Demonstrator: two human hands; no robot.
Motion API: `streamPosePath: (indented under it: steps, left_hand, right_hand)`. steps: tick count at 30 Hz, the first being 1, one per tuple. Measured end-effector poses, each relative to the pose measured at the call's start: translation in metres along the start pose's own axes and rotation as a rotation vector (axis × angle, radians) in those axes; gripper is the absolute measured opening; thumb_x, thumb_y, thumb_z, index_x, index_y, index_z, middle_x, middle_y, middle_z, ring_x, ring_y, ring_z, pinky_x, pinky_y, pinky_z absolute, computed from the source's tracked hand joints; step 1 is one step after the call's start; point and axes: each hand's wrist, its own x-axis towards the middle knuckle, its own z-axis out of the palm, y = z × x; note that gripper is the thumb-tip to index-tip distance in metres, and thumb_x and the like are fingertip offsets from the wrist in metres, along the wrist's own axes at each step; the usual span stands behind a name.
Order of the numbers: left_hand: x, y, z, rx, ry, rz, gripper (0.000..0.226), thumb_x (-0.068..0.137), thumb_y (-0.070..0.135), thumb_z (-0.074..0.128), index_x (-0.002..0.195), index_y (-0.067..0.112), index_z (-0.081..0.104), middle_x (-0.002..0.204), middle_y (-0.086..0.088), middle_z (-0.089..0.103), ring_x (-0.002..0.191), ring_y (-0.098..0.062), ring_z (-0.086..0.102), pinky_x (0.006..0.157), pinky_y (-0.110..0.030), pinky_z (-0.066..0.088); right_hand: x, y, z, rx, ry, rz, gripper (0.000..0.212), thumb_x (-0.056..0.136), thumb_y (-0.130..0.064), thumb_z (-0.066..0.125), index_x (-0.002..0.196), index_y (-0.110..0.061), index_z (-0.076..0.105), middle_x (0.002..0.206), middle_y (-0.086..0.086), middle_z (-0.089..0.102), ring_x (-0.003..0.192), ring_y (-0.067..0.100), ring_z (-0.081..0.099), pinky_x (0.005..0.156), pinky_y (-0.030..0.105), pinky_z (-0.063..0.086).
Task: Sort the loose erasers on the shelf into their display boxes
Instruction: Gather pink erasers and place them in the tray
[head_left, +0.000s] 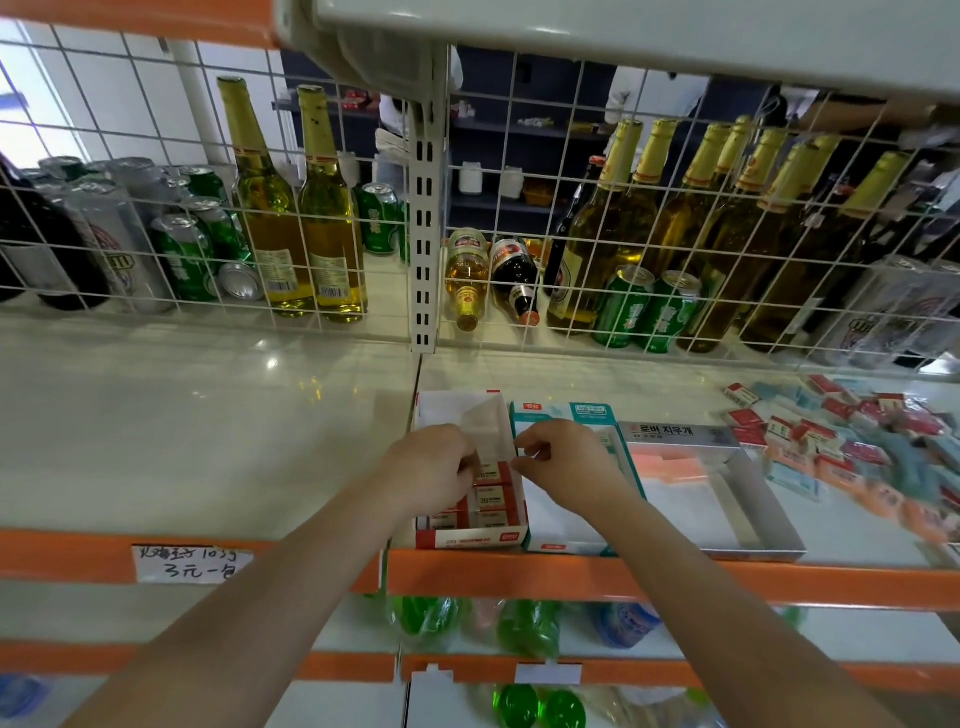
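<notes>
Several red-and-white wrapped erasers (491, 499) already lie in the red-and-white cardboard display box (470, 538) under both curled hands, left hand (431, 467) and right hand (566, 462) seemingly pinching one more, while right of them the big loose pile (857, 447) waits unsorted.

L hand (434, 462), R hand (563, 457), red box (470, 538)
</notes>
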Motion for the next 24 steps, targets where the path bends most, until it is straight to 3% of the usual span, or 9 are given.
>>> streamPosePath:
  steps: [7, 12, 15, 20, 24]
  left_hand:
    - [0.003, 0.002, -0.006, -0.026, -0.029, -0.005, 0.021, 0.091, 0.024, 0.05, 0.105, 0.017, 0.064, 0.107, 0.0, 0.062, 0.094, -0.017, 0.058, 0.08, -0.031, 0.051]
    - [0.003, 0.012, -0.015, -0.089, 0.134, 0.017, 0.025, 0.093, 0.023, 0.049, 0.114, 0.02, 0.063, 0.116, 0.004, 0.062, 0.102, -0.013, 0.057, 0.084, -0.026, 0.046]
    - [0.007, 0.03, -0.021, -0.1, 0.226, 0.008, 0.021, 0.093, 0.023, 0.049, 0.107, 0.021, 0.064, 0.113, 0.004, 0.063, 0.099, -0.012, 0.057, 0.081, -0.027, 0.047]
    - [0.019, 0.079, -0.017, -0.094, 0.231, 0.059, 0.021, 0.093, 0.025, 0.049, 0.108, 0.02, 0.062, 0.114, 0.001, 0.063, 0.1, -0.015, 0.058, 0.085, -0.032, 0.049]
    - [0.035, 0.128, -0.005, -0.067, 0.183, 0.095, 0.022, 0.093, 0.024, 0.048, 0.104, 0.016, 0.064, 0.11, -0.001, 0.063, 0.099, -0.019, 0.058, 0.085, -0.035, 0.049]
  right_hand:
    - [0.001, 0.005, 0.001, 0.006, 0.011, -0.025, 0.025, 0.09, -0.026, 0.057, 0.113, -0.018, 0.062, 0.113, -0.001, 0.062, 0.092, 0.009, 0.053, 0.078, 0.02, 0.042]
    - [-0.005, 0.024, -0.017, 0.028, 0.073, -0.013, 0.026, 0.091, -0.02, 0.053, 0.115, -0.015, 0.061, 0.11, 0.001, 0.062, 0.091, 0.011, 0.054, 0.077, 0.019, 0.04]
    - [-0.012, 0.043, -0.036, 0.035, 0.118, 0.015, 0.025, 0.09, -0.012, 0.052, 0.111, -0.013, 0.064, 0.107, 0.004, 0.063, 0.09, 0.015, 0.056, 0.077, 0.021, 0.041]
    - [-0.036, 0.089, -0.072, 0.028, 0.185, 0.077, 0.022, 0.089, -0.011, 0.053, 0.107, -0.011, 0.066, 0.103, 0.005, 0.065, 0.097, 0.022, 0.059, 0.079, 0.027, 0.046]
    - [-0.057, 0.135, -0.097, -0.028, 0.219, 0.124, 0.016, 0.09, -0.013, 0.051, 0.093, -0.018, 0.065, 0.075, -0.008, 0.056, 0.079, 0.019, 0.054, 0.055, 0.02, 0.036]
